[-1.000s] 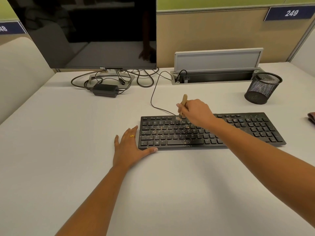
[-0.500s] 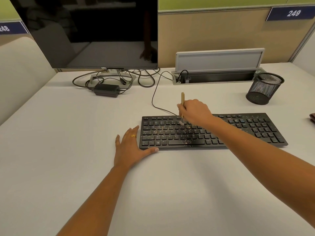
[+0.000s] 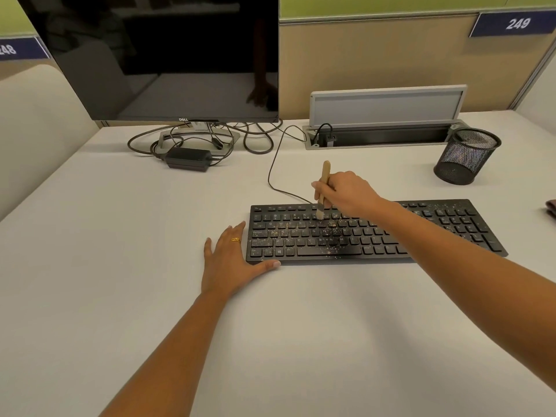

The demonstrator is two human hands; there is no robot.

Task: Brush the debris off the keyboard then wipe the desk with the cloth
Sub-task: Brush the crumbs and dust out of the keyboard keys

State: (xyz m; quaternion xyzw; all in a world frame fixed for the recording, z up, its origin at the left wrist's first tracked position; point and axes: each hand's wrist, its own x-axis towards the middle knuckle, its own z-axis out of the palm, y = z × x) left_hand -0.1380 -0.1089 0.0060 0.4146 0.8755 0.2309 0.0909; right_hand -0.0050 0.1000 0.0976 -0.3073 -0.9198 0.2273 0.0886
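Note:
A black keyboard (image 3: pixel 451 224) lies on the white desk (image 3: pixel 301 326), its keys speckled with pale debris (image 3: pixel 329 251), thickest around the middle and front rows. My right hand (image 3: pixel 349 194) grips a small wooden-handled brush (image 3: pixel 324 176), held nearly upright with its bristles touching the upper key rows. My left hand (image 3: pixel 228 263) rests flat on the desk against the keyboard's front left corner, fingers spread and thumb along the front edge. A dark cloth (image 3: pixel 551 207) peeks in at the right edge of the view.
A dark monitor (image 3: pixel 168 55) stands at the back left, with tangled cables and a power brick (image 3: pixel 188 159) beneath it. The keyboard cable (image 3: pixel 270 173) runs to an open cable box (image 3: pixel 382 136). A black mesh pen cup (image 3: pixel 466 156) stands at the back right.
My right hand has shifted the brush slightly, tilting the handle more upright while its bristles stay on the upper key rows. My left hand has not moved.

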